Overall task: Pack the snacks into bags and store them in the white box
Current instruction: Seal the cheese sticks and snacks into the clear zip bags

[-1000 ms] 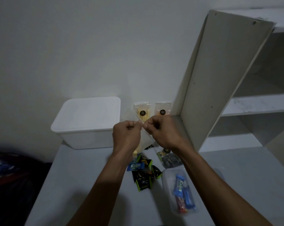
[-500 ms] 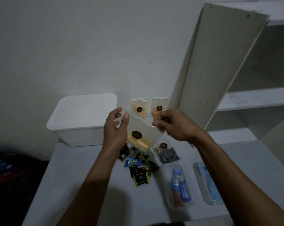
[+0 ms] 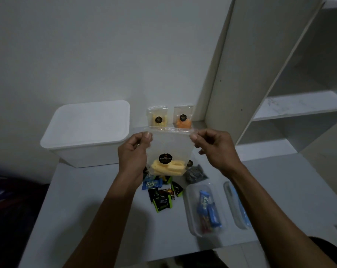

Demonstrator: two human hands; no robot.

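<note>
Plainly, the person held a clear snack bag [image 3: 168, 149] up in front of them, above the white table [image 3: 98, 206], with one hand at each top corner. The left hand [image 3: 133, 153] pinched the left end of the bag's top strip between thumb and forefinger, and the right hand [image 3: 215, 147] pinched the right end the same way, the rest of its fingers curled in. The top strip ran level from hand to hand, so the bag's long edge lay left to right and its body hung straight down from the two grips. Pale yellow chips [image 3: 168, 168] had settled at the bottom, under a round dark label, well below the fingers.

The white box [image 3: 87, 132] stood on the table to the left of the bag and a little farther back, its lid on. It lay just beside the left hand and well apart from the right, so I judged the left hand the nearer one for carrying the bag over. With the lid in place, though, one hand would likely have had to let go of the bag and lift it first.

Behind the bag, two more filled bags leaned against the wall, one with yellow snacks [image 3: 157, 118] and one with orange [image 3: 183, 117]. Loose wrapped candies [image 3: 160, 194] lay on the table below the hands, and to their right a bag of blue-wrapped bars [image 3: 207, 209] lay flat. Whether the held bag's top was fully sealed I could not tell.
</note>
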